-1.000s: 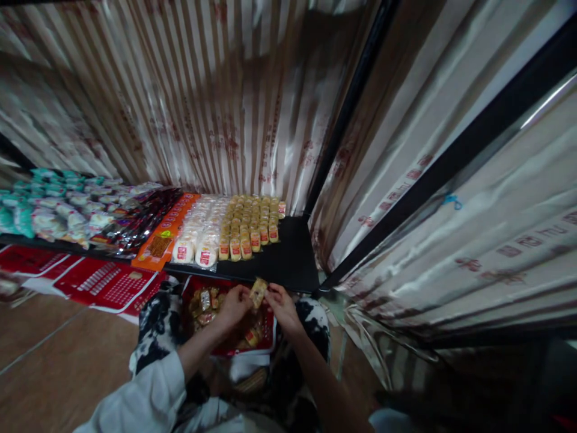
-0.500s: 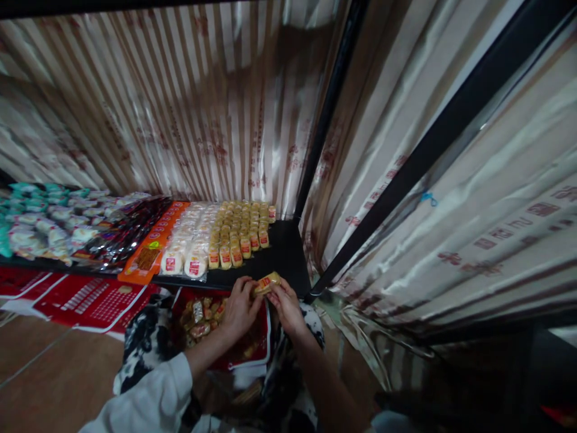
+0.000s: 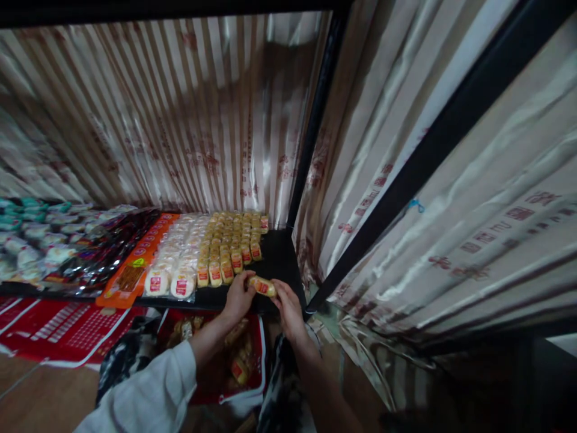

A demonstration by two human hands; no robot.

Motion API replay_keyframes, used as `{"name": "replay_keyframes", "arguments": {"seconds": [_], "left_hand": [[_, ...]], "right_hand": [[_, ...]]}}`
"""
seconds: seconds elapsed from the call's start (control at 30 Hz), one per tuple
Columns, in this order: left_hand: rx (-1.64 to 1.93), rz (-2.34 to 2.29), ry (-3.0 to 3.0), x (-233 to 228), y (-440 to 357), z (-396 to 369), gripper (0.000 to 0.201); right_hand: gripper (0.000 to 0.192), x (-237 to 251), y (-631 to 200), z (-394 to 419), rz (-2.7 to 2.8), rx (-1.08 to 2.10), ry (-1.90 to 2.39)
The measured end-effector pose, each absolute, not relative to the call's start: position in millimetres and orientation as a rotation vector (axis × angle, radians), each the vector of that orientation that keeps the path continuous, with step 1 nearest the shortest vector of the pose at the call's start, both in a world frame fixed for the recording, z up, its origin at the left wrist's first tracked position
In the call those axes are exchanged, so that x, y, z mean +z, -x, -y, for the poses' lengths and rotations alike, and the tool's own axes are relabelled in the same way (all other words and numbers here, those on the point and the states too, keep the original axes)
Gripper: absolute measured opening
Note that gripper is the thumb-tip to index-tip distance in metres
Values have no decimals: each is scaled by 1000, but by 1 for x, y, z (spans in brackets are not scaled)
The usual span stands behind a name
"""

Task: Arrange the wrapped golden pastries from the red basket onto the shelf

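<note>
My left hand (image 3: 237, 296) and my right hand (image 3: 287, 307) together hold one small yellow wrapped snack with a red label (image 3: 262, 286), lying sideways just over the front edge of a black shelf (image 3: 279, 264). Right behind it stand rows of the same yellow packets (image 3: 232, 240) in the shelf's right part. Below my hands, on my lap, a red bag (image 3: 234, 361) holds several more of these packets.
Left of the yellow rows lie white round packets (image 3: 174, 264), an orange pack (image 3: 130, 270), dark packs (image 3: 99, 252) and teal-and-white packets (image 3: 27, 234). Shiny striped curtain backs the shelf; a black post (image 3: 315, 120) stands at its right end. Red printed sheets (image 3: 58, 322) hang below.
Both hands lifted the yellow packet out of the red bag on my lap and carried it up and forward to the shelf's front edge, turning it sideways.
</note>
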State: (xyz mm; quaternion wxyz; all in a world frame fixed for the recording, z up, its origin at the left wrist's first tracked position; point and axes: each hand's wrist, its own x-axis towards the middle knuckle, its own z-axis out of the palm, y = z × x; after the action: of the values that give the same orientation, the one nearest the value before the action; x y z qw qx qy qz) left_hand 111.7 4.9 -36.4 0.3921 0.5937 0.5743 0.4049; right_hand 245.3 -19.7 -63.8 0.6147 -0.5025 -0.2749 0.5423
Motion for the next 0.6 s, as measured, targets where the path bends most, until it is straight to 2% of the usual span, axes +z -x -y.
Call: {"name": "replay_keyframes", "arguments": {"seconds": [0.13,0.3,0.47,0.6], "left_hand": [[913,-1359,-1909,-14,-115,-35,34],[806,-1333,-2030,3,-134,-73,30],[863,-1512,-1969,17,-159,-92,41],[955,-1561,-1903,11,-187,-98,42]], "right_hand": [[38,-62,-256,3,1066,902,1383],[41,-51,-261,-24,1393,509,1549],[40,-62,-264,-69,1204,545,1670],[39,-77,-271,-111,1029,604,1632]]}}
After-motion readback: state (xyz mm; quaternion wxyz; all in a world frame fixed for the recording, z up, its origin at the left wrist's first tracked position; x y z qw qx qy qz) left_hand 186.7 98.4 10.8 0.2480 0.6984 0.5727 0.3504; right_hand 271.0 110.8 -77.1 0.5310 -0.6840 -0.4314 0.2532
